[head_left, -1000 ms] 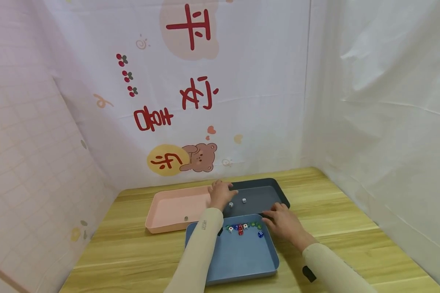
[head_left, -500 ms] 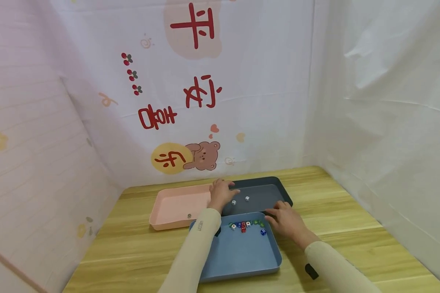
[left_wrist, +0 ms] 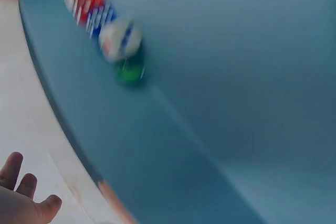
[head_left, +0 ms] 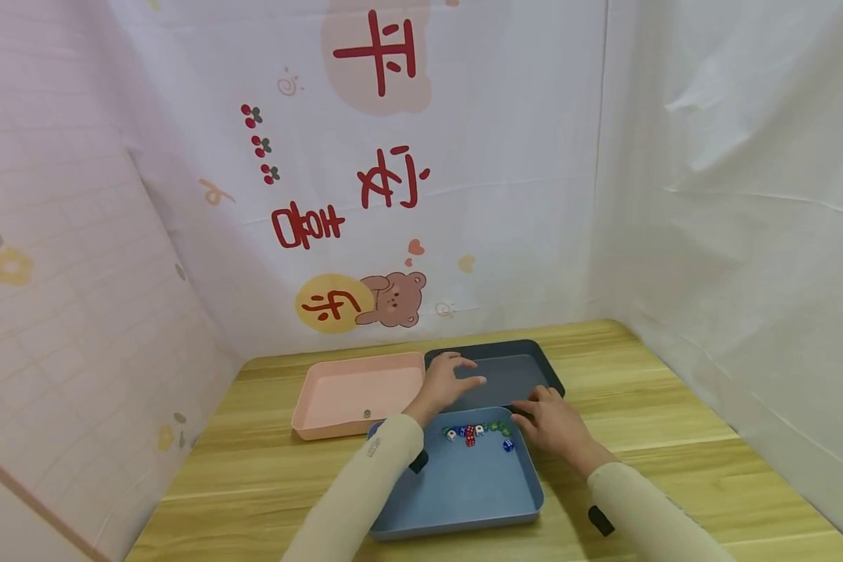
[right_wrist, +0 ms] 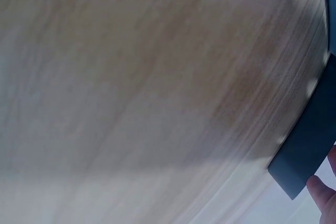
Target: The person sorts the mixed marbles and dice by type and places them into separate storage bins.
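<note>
My left hand (head_left: 446, 384) hovers over the left part of the dark grey tray (head_left: 527, 349), its thumb and fingers spread apart with nothing seen between them. White dice lying there earlier are now hidden behind it. My right hand (head_left: 553, 425) holds the dark tray by its near right edge; in the right wrist view, fingertips (right_wrist: 318, 188) lie at the rim of its wall (right_wrist: 304, 145). Nearer me, a blue tray (head_left: 464, 488) bears a row of red, white, blue and green dice along its back, with one blue die (head_left: 509, 445) apart.
A pink tray (head_left: 358, 382) stands at the left, beside the dark one, with one small pale die (head_left: 368, 414) in it. The wooden table (head_left: 253, 476) is enclosed by white printed curtains (head_left: 520, 195) at the back and sides.
My left hand has shifted slightly right, farther over the dark tray, and now covers where the two white dice were seen. The right hand stays at the tray edge. The head view has turned slightly.
</note>
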The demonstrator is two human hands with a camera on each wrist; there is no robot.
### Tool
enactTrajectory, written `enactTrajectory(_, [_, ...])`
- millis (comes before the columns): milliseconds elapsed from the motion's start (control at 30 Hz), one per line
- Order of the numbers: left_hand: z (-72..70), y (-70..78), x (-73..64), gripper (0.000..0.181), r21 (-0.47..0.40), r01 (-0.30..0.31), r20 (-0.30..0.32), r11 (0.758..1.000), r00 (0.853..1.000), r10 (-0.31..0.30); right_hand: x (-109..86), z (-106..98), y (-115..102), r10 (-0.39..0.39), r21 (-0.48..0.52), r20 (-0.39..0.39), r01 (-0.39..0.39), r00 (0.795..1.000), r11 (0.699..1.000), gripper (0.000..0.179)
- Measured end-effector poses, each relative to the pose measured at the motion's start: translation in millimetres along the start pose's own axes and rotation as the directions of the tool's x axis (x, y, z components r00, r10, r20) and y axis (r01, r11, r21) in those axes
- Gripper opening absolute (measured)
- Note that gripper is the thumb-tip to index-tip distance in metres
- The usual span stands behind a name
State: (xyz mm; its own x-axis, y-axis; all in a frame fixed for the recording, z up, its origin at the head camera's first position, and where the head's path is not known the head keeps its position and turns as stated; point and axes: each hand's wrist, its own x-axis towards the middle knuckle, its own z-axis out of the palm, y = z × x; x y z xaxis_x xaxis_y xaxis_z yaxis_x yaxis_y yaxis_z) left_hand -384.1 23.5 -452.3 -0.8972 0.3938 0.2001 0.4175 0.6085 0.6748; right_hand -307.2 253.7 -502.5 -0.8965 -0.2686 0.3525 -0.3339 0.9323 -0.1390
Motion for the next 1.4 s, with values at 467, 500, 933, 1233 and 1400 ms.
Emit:
enactTrajectory(467, [35.1,3.3,-31.0,0.034,0.150,-0.126,0.133,0.981,0.985,0.106,-1.3,-0.4,0.3,-0.032,-0.016,-0.021,0.032,0.999,0.999,0.033])
enactTrajectory(500, [36.9,2.8,-32.6,0.034,0.159,-0.132,0.137,0.979,0.984,0.110,-1.4,-0.3,0.1,-0.030,-0.016,-0.022,0.030,0.999,0.999,0.033])
enactTrajectory(933, [55.9,5.4,-40.1,0.026,0.327,-0.167,0.184,0.930,0.977,0.111,-2.3,-2.6,-0.7,-0.029,-0.017,0.004,0.029,1.000,0.999,0.034])
enactTrajectory(1233, [57.9,13.7,-41.4,0.023,0.424,-0.216,0.224,0.880,0.966,0.129,-2.7,-1.2,-0.7,-0.039,-0.033,-0.014,0.038,0.999,0.999,0.034])
enactTrajectory(1400, [62.6,12.6,-39.7,0.020,0.465,-0.255,0.223,0.848,0.961,0.166,-3.1,-0.6,-0.5,-0.042,-0.023,-0.027,0.041,0.999,0.999,0.034])
